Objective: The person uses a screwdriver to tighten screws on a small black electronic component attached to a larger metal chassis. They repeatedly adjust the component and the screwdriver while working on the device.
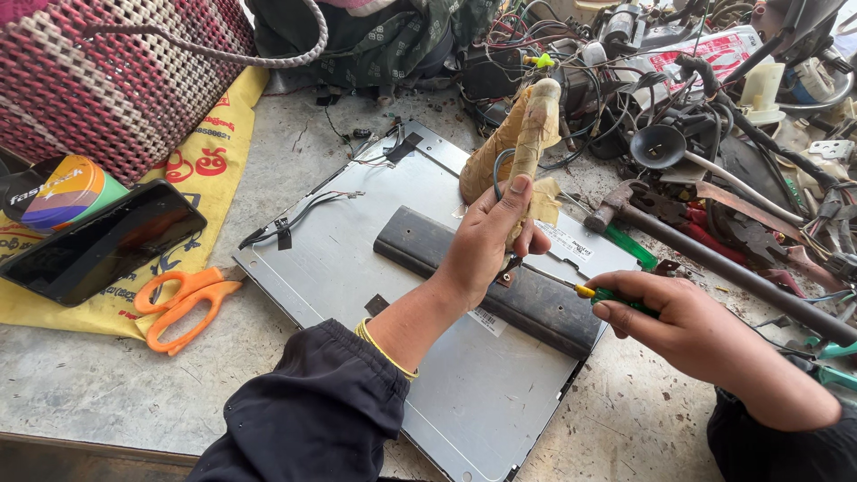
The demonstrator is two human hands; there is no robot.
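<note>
left hand [489, 239] gripping taped tool [534, 143], right hand [680, 323] holding screwdriver [600, 295]

Open room on the near half of the grey metal panel [446, 393] and on the bare desk [98, 393] in front. Blocked on the left by orange scissors [183, 303], a black phone [98, 243] and a woven pink basket [116, 80]. Crowded behind and to the right: tangled wires [571, 62], a hammer [714, 259], scattered metal parts. Across the panel's middle, a dark bar [486, 277], with the left hand [491, 236] and right hand [687, 326] just over it.
</note>
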